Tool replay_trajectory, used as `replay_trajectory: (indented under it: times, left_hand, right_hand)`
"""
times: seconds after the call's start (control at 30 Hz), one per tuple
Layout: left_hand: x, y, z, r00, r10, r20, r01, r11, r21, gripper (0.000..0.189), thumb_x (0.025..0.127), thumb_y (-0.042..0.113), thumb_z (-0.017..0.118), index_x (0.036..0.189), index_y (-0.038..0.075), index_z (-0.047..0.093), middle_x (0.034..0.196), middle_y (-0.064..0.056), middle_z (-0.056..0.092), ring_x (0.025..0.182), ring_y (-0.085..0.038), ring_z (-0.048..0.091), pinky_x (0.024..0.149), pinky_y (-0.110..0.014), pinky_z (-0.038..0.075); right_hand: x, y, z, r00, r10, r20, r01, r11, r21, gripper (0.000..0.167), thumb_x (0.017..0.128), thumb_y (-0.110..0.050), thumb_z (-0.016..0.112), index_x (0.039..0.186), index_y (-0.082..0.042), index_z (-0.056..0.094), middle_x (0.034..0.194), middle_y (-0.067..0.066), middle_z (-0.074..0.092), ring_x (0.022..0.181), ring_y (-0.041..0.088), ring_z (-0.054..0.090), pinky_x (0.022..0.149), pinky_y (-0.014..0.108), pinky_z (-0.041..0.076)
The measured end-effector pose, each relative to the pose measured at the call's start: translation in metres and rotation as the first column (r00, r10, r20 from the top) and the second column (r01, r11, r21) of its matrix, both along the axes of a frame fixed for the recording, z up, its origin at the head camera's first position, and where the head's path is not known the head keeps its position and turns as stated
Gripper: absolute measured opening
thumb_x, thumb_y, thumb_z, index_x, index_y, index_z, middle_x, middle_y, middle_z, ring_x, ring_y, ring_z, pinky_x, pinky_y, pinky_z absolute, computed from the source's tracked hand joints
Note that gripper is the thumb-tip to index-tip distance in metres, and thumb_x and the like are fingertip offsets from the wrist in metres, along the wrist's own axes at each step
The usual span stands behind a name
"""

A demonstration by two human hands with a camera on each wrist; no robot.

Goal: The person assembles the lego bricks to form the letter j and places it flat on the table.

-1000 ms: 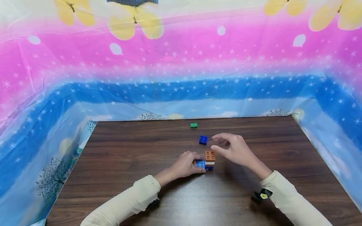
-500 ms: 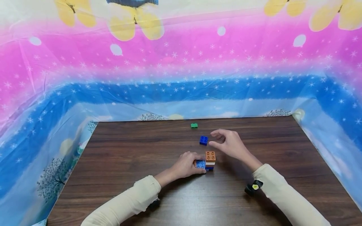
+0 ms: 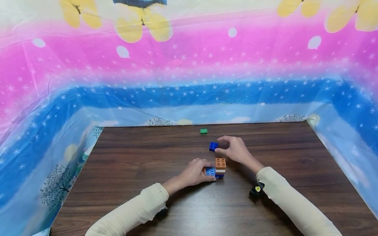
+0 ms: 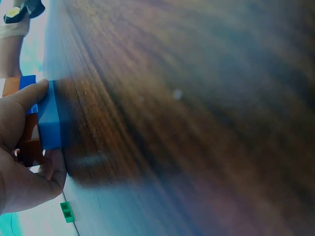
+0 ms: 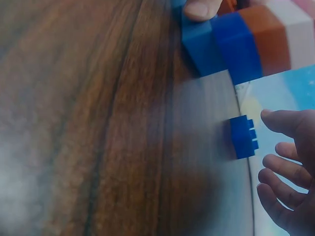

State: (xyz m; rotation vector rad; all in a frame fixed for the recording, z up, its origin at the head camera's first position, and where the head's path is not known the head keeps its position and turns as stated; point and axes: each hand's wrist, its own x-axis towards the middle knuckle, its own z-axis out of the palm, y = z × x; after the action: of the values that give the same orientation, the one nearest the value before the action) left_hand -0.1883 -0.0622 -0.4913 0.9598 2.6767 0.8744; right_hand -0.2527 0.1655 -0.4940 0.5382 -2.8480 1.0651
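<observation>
My left hand (image 3: 193,172) grips a joined build of toy building bricks by its light blue base brick (image 4: 49,123), thumb on one side and fingers on the other. On the base's right end rises a stack with dark blue, orange and white layers (image 5: 298,34), topped by an orange brick (image 3: 220,162). An orange brick (image 4: 30,142) also sits at the base's left end, partly covered by the left hand. Beyond the stack lies a loose dark blue brick (image 3: 213,146). My right hand (image 3: 236,150) is beside it, thumb and fingers spread, with a small gap showing in the right wrist view.
A green brick (image 3: 203,131) lies near the far edge of the brown wooden table (image 3: 141,144). Behind and at both sides hangs a printed pink and blue cloth (image 3: 189,72).
My right hand has moved left and away from the stack, to the right side of the loose dark blue brick. The left hand keeps its grip on the build.
</observation>
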Motion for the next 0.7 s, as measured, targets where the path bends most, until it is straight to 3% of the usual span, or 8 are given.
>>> replay_trajectory:
  times: [0.23, 0.7]
  left_hand:
    - [0.0, 0.001, 0.001, 1.0, 0.002, 0.004, -0.002, 1.0, -0.017, 0.049, 0.088, 0.038, 0.081, 0.131, 0.015, 0.071, 0.115, -0.002, 0.074, 0.092, -0.01, 0.063, 0.077, -0.025, 0.048]
    - [-0.002, 0.0, -0.002, 1.0, -0.001, -0.005, 0.001, 1.0, -0.009, 0.048, 0.088, 0.037, 0.082, 0.13, 0.014, 0.072, 0.112, -0.002, 0.074, 0.09, -0.009, 0.063, 0.075, -0.025, 0.048]
  right_hand:
    - [-0.009, -0.002, -0.01, 0.999, -0.006, 0.034, 0.005, 1.0, 0.003, 0.049, 0.088, -0.036, 0.082, 0.128, -0.012, 0.07, 0.12, 0.01, 0.073, 0.108, 0.027, 0.069, 0.09, 0.048, 0.055]
    - [-0.015, -0.014, -0.015, 0.999, -0.021, 0.026, 0.02, 0.999, 0.047, 0.05, 0.085, -0.036, 0.084, 0.127, -0.01, 0.071, 0.117, 0.011, 0.073, 0.105, 0.027, 0.068, 0.089, 0.047, 0.055]
